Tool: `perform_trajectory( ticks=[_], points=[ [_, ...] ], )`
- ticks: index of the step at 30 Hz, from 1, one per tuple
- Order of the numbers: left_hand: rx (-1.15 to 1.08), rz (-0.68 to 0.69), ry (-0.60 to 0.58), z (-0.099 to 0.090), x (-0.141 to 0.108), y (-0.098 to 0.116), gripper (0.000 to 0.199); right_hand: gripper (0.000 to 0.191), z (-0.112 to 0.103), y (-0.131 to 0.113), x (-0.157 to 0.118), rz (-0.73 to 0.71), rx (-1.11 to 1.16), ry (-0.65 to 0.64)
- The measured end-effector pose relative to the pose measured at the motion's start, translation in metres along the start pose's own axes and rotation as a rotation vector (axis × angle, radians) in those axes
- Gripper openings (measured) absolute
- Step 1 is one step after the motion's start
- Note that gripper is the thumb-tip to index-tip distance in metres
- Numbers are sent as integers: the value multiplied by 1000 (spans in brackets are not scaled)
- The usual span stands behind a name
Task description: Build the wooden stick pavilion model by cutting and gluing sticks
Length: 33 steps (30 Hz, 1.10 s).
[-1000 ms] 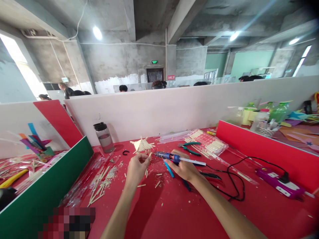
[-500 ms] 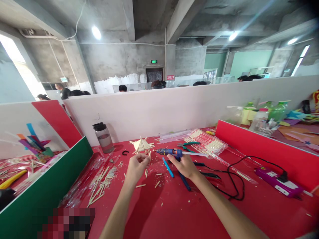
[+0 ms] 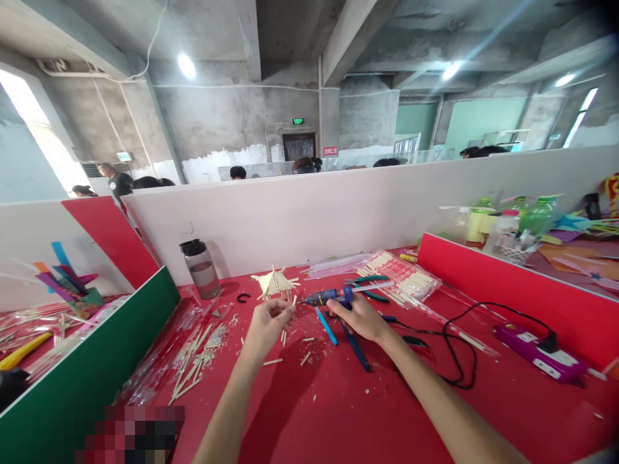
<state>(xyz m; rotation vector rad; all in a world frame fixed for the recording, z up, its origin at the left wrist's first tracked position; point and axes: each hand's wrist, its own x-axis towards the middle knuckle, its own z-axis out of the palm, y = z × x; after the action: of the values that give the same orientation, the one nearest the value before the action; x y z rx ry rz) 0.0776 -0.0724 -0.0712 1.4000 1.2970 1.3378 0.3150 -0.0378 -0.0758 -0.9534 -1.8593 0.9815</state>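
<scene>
The left hand (image 3: pixel 271 320) hides the lower part of the stick model (image 3: pixel 275 282) and most of the short stick (image 3: pixel 294 300) it pinches; the right hand (image 3: pixel 362 316) covers much of the grip of the glue gun (image 3: pixel 323 298). Whether the nozzle (image 3: pixel 302 302) touches the short stick is too small to tell. Both forearms (image 3: pixel 226 399) run off the bottom edge.

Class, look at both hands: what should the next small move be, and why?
Probably dab glue on the short stick: the left hand pinches it, and the right hand holds the glue gun pointed toward it from close by.
</scene>
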Motion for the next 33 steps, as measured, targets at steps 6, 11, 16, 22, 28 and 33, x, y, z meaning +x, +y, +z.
perform_trajectory(
  ticks=[6, 11, 16, 22, 28, 33],
  points=[
    [159, 105, -43, 0, -1, -1, 29, 49, -9, 5, 2, 42, 348, -32],
    [186, 148, -138, 5, -8, 6, 29, 50, -10, 12, 7, 108, 202, 127],
    [145, 152, -23, -1, -2, 1, 33, 48, -24, 13, -1, 111, 236, -218],
    [160, 129, -94, 0, -6, 5, 32, 54, -23, 4, 2, 36, 576, 17],
    [122, 168, -91, 2, -9, 8, 30, 50, -23, 4, 1, 185, 317, -128],
    [232, 151, 0, -3, -1, -1, 30, 55, -35, 4, -10, 145, 519, -325]
  ],
)
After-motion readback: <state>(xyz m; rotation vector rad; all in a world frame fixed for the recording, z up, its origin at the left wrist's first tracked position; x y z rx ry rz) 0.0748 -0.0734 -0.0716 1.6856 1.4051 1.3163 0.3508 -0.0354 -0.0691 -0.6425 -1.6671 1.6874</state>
